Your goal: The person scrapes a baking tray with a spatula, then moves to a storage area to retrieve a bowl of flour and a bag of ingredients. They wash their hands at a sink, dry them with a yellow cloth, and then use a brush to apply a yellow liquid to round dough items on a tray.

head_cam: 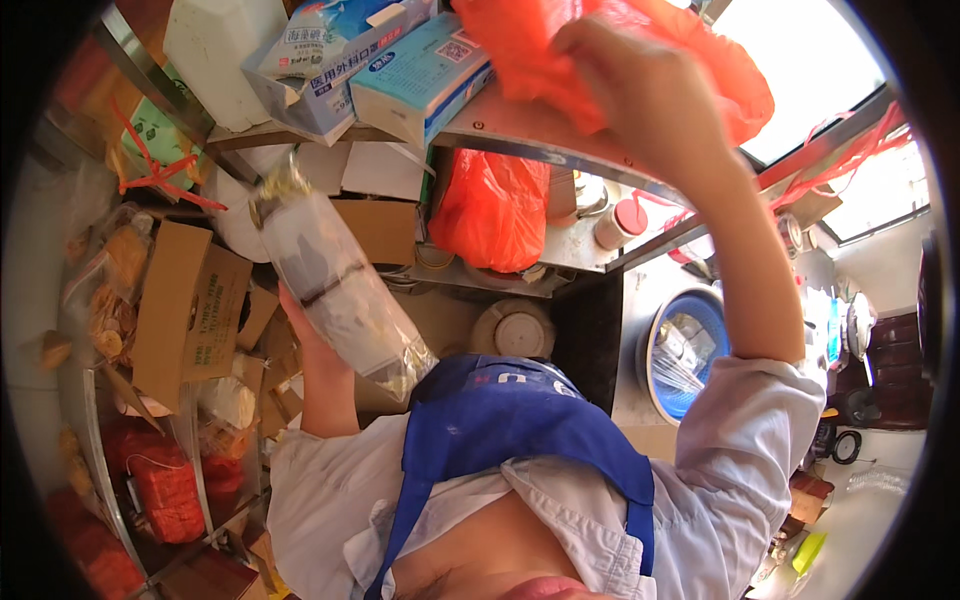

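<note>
My left hand [300, 319] is mostly hidden behind a long, clear plastic-wrapped package [341, 277] of white contents, which it supports at an angle in front of my left side. The package has a dark band across its middle and gathered, yellowish plastic at both ends. My right hand [619, 86], slightly blurred, is raised over the upper shelf [544, 131]. Its curled fingers grip a thin red plastic bag [517, 45] spread there.
A mask box [304, 101], a blue tissue pack [416, 75] and a white jug [221, 60] stand on the upper shelf. Beneath hangs another red bag [491, 210]. Cardboard boxes [172, 315] crowd the left; a blue basket [686, 360] sits on the right counter.
</note>
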### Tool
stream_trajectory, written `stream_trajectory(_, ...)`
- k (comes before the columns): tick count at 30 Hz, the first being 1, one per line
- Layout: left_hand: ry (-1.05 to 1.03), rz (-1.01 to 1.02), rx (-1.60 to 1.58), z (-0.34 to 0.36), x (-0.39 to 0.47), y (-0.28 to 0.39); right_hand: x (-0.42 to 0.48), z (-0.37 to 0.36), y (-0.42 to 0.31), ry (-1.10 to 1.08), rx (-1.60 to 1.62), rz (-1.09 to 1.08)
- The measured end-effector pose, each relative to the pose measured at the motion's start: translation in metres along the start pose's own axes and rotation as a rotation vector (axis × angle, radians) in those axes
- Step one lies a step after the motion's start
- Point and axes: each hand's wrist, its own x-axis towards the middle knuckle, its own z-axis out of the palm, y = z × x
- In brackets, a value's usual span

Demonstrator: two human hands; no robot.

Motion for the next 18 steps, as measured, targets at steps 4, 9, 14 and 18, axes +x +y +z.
stream_trajectory(4, 0.139, -0.055, 0.029, 0.035, 0.032, 0.028, -0.024, 0.071, 0.011, 0.02, -0.259, -0.226)
stream_trajectory(9, 0.203, -0.203, -0.119, 0.092, 0.107, 0.053, -0.054, 0.101, -0.005, 0.136, -0.182, 0.031)
stream_trajectory(14, 0.283, -0.035, 0.732, 0.2, 0.174, 0.009, -0.14, 0.118, -0.057, 0.282, 0.265, 0.083)
stream_trajectory(18, -0.007, -0.211, 0.619, 0.232, 0.242, -0.024, -0.245, 0.117, -0.051, 0.042, 0.371, 0.256)
